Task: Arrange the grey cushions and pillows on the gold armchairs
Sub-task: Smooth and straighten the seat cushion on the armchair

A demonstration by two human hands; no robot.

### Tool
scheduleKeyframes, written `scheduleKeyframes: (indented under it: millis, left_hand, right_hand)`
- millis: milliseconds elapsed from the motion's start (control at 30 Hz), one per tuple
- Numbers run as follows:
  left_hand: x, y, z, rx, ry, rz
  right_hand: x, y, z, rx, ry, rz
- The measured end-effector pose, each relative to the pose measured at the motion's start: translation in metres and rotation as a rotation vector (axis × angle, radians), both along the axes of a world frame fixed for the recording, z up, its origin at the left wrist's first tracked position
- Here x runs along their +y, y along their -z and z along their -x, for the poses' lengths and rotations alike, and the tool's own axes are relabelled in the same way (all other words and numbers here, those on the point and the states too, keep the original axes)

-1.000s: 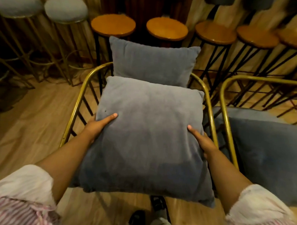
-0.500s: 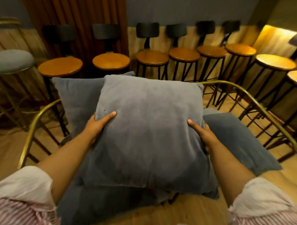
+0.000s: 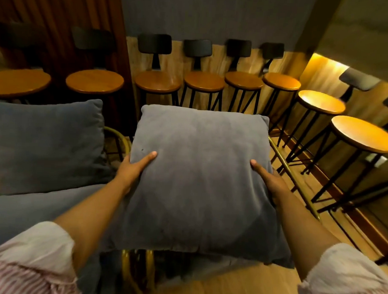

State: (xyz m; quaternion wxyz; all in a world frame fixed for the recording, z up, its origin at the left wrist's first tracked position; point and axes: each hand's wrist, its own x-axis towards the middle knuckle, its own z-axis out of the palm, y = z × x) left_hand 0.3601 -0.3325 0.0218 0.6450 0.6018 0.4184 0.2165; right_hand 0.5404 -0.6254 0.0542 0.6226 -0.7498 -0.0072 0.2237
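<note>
I hold a large square grey pillow (image 3: 200, 182) flat in front of me. My left hand (image 3: 135, 169) grips its left edge and my right hand (image 3: 268, 182) grips its right edge, thumbs on top. The pillow hangs over the right gold armchair, whose gold rail (image 3: 291, 172) shows at the pillow's right side; its seat is hidden under the pillow. On the left armchair an upright grey back pillow (image 3: 45, 144) stands behind a grey seat cushion (image 3: 32, 207). Gold frame legs (image 3: 138, 270) of the two chairs show between them below the pillow.
A row of round wooden stools with black backrests (image 3: 202, 81) lines the far wall. More stools (image 3: 362, 135) stand close on the right. Two further wooden stools (image 3: 94, 81) sit behind the left armchair. Wooden floor (image 3: 238, 287) shows in front.
I have carried the pillow from the left armchair to the right, over the second armchair. My view swung right and up. Both hands keep the same grip.
</note>
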Motion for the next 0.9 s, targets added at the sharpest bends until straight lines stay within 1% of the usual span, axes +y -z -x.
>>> scheduleKeyframes:
  millis: [133,267,433,567,633,700,800,900]
  left_hand:
    - [0.003,0.010,-0.062,-0.041,-0.042,-0.040]
    - [0.018,0.013,-0.127,-0.040,-0.055,-0.117]
    - [0.033,0.015,-0.192,0.068,-0.105,-0.152]
    - [0.048,0.022,-0.242,0.119,-0.152,-0.162]
    - [0.060,0.029,-0.268,0.125,-0.141,-0.145]
    - [0.072,0.031,-0.288,0.128,-0.047,-0.094]
    - [0.084,0.043,-0.315,0.205,0.080,0.010]
    - [0.086,0.064,-0.335,0.219,0.042,0.094]
  right_hand:
    - [0.011,0.010,-0.077,0.056,0.019,0.056]
    - [0.031,0.020,-0.144,0.063,0.000,0.047]
    - [0.054,0.022,-0.227,0.100,-0.051,0.080]
    - [0.081,0.027,-0.290,0.072,-0.152,0.016]
    - [0.096,0.030,-0.319,0.081,-0.182,-0.001]
    - [0.107,0.038,-0.346,0.120,-0.189,0.031]
    - [0.120,0.053,-0.378,0.149,-0.155,0.075]
    - [0.129,0.073,-0.400,0.139,-0.122,0.075]
